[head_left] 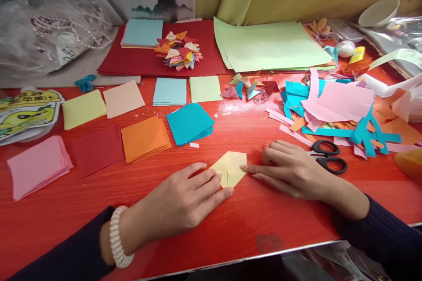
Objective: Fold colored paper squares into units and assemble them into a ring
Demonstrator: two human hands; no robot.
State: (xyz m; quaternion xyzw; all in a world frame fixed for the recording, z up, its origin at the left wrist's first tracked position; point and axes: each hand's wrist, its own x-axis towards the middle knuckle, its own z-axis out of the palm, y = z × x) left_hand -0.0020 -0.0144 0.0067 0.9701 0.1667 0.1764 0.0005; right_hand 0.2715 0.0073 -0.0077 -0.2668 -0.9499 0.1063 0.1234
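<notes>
Nearer the edge than the folded yellow paper point(234, 162), bare table point(250, 215) gives a hand room to pass, and a further lane runs behind the paper, bounded on its left by the teal stack point(189, 124) and at its far end by the small folded pieces point(242, 90). Sideways, the 2 hands block the way: the left hand point(191, 197) on the paper's left, the right hand point(293, 169) on its right, where the scissors point(325, 156) and, farther back, the scrap heap point(339, 101) also obstruct.
</notes>
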